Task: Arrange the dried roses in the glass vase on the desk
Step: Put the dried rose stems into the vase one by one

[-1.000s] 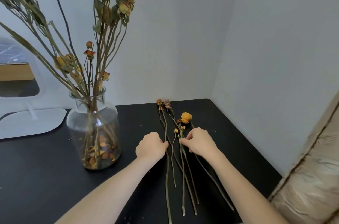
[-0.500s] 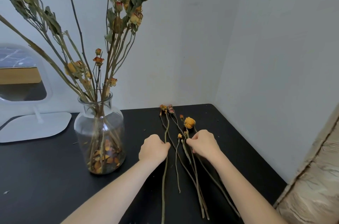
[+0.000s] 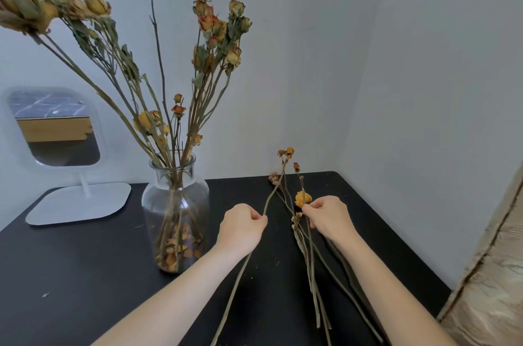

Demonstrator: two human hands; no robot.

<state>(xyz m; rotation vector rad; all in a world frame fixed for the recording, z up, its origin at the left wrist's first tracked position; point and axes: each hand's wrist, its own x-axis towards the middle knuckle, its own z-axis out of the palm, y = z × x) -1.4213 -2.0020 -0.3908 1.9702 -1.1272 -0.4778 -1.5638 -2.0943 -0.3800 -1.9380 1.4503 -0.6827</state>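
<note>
- A white table mirror (image 3: 56,130) stands on a flat base at the desk's far left.
- The glass vase (image 3: 175,212) stands upright on the black desk (image 3: 70,260), left of both hands. It is clear and narrow-necked, with fallen orange petals at the bottom.
- The dried roses in the vase (image 3: 215,34) fan out on long olive stems, their heads faded yellow and orange-red.
- The left hand (image 3: 243,225) is curled, pinching one thin rose stem (image 3: 271,193). Its small orange heads rise toward the wall, and its lower end trails over the desk.
- The loose stems (image 3: 312,275) lie bunched on the desk between the forearms.
- The right hand (image 3: 329,218) is curled, its fingertips pinching a stem beside a round yellow rose head (image 3: 302,198).
</note>
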